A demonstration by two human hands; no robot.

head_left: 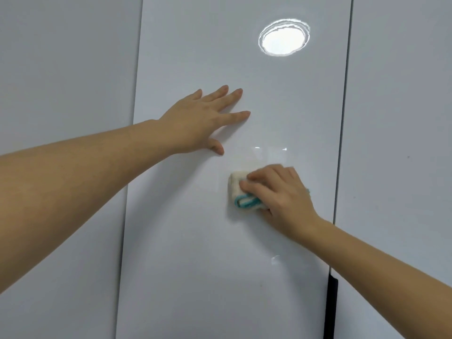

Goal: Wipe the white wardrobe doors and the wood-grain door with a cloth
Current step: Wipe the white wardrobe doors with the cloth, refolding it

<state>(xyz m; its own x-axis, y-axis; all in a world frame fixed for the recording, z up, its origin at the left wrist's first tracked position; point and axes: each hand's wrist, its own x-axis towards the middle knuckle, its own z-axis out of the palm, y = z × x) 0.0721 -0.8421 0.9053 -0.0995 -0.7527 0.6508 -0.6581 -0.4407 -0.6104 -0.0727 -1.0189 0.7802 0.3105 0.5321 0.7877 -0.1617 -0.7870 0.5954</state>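
Note:
A glossy white wardrobe door (195, 265) fills the middle of the view. My left hand (203, 118) lies flat against it with the fingers spread and straight. Lower and to the right, my right hand (278, 192) presses a folded white cloth (238, 192) with a teal edge against the same door, fingers curled over the cloth's top. Most of the cloth is hidden under the hand. The wood-grain door is not in view.
Two more white door panels flank the middle one, the left panel (61, 69) and the right panel (401, 118). A black handle strip (331, 307) runs along the middle door's lower right edge. A round ceiling light reflection (283, 37) shines near the top.

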